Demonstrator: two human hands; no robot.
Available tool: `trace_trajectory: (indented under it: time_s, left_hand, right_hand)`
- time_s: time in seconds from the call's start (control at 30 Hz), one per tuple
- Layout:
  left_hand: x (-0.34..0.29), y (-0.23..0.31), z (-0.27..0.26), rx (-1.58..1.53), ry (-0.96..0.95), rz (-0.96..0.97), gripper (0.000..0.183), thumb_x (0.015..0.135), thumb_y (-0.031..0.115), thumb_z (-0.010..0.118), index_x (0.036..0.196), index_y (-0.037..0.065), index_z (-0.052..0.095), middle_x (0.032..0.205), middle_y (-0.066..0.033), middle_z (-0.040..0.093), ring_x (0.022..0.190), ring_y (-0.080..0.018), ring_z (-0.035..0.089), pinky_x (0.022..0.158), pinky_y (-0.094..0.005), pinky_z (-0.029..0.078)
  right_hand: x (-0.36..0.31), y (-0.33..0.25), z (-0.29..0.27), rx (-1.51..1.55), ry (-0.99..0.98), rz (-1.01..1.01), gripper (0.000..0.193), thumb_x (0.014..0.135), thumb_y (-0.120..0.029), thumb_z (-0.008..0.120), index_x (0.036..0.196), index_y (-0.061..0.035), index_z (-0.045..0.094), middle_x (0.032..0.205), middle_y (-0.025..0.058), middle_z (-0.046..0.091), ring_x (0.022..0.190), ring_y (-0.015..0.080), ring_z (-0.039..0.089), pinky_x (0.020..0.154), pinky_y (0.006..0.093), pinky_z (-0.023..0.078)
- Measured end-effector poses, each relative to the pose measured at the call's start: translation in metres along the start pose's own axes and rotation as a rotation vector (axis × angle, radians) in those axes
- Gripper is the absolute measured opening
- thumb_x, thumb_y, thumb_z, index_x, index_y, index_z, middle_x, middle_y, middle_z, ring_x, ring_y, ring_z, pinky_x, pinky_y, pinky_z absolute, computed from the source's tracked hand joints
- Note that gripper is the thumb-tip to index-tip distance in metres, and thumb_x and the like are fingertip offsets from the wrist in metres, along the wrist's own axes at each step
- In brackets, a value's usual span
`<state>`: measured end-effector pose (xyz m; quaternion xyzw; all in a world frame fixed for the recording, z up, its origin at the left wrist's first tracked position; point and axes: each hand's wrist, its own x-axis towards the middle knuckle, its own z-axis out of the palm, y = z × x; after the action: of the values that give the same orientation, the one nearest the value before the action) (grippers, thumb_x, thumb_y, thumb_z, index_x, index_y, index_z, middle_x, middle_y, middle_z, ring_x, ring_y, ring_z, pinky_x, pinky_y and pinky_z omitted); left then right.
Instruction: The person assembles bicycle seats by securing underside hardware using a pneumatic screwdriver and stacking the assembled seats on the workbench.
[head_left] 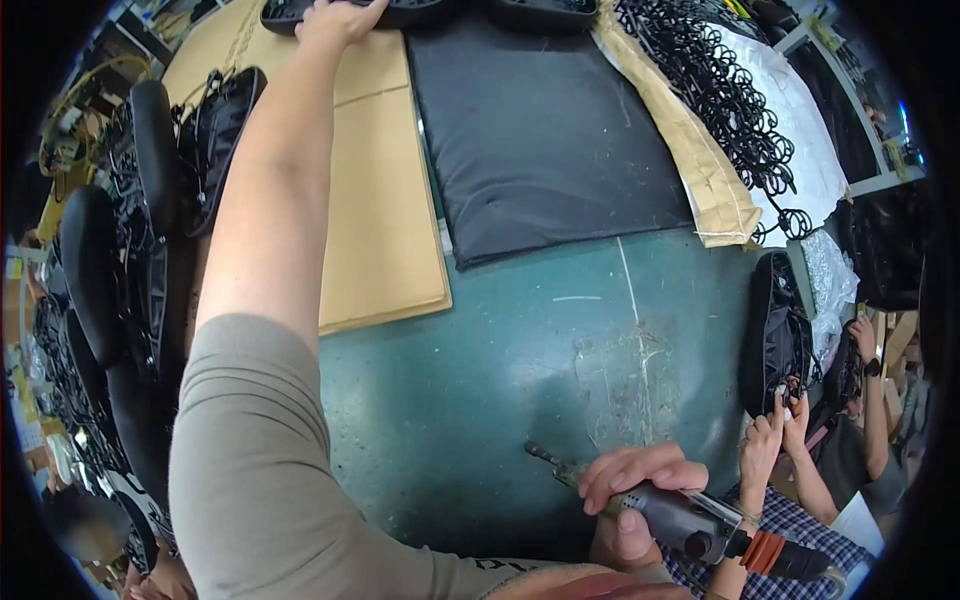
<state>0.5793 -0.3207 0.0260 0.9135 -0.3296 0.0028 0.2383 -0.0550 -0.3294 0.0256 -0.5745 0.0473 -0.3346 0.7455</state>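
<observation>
Where tool (680, 515) hovers, green tabletop (480, 370), cluttered workroom (100, 100)

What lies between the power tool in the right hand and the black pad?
In the head view, only green tabletop separates the power tool from the black pad, with white marks and what looks like a clear tape patch.

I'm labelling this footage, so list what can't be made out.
Left hand, head view: fingers partly cut off by the top edge.
Black shell, same view: far side cut off likewise.
Handheld tool, same view: partly covered by the right hand.
Co-worker's hands, same view: what they touch is too small.
</observation>
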Motion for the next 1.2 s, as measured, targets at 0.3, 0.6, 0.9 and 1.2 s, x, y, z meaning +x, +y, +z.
trace_trajectory:
  time_s: [0.3, 0.6, 0.9, 1.2]
  left_hand:
    - [-0.018, 0.112, 0.031, 0.348, 0.043, -0.335, 0.098, 0.089, 0.076, 0.055, 0.154, 0.004, 0.044, 0.156, -0.0267, 0.043, 0.149, -0.0414, 0.037, 0.117, -0.0529, 0.034]
    - [0.008, 0.060, 0.055, 0.368, 0.025, -0.228, 0.102, 0.074, 0.076, 0.074, 0.157, 0.025, 0.043, 0.164, -0.0188, 0.027, 0.148, -0.0490, 0.032, 0.115, -0.0617, 0.039]
    - [-0.085, 0.082, 0.049, 0.400, 0.065, -0.109, 0.081, 0.071, 0.056, 0.080, 0.140, 0.021, 0.060, 0.143, -0.0271, 0.048, 0.132, -0.0480, 0.049, 0.114, -0.0511, 0.040]
    - [-0.134, 0.094, 0.019, 0.375, 0.196, -0.050, 0.057, 0.090, 0.066, 0.063, 0.110, 0.015, 0.079, 0.127, -0.0202, 0.062, 0.124, -0.0396, 0.059, 0.100, -0.0525, 0.052]
  right_hand:
    - [0.000, 0.009, 0.004, 0.038, 0.082, -0.028, 0.046, 0.091, -0.006, 0.071, 0.128, -0.0086, 0.043, 0.107, 0.0177, 0.056, 0.070, 0.0269, 0.065, 0.066, 0.0477, 0.058]
    - [-0.001, 0.003, 0.003, 0.051, 0.120, -0.018, 0.047, 0.091, -0.004, 0.070, 0.130, -0.0114, 0.044, 0.107, 0.0167, 0.056, 0.073, 0.0252, 0.064, 0.067, 0.0454, 0.057]
    - [-0.004, 0.020, 0.002, 0.054, 0.060, -0.155, 0.048, 0.090, 0.004, 0.064, 0.130, -0.0067, 0.042, 0.105, 0.0176, 0.054, 0.069, 0.0217, 0.062, 0.061, 0.0380, 0.058]
    - [-0.002, 0.015, 0.009, -0.002, 0.102, -0.177, 0.044, 0.088, 0.007, 0.055, 0.130, -0.0037, 0.045, 0.102, 0.0165, 0.058, 0.063, 0.0185, 0.060, 0.060, 0.0363, 0.056]
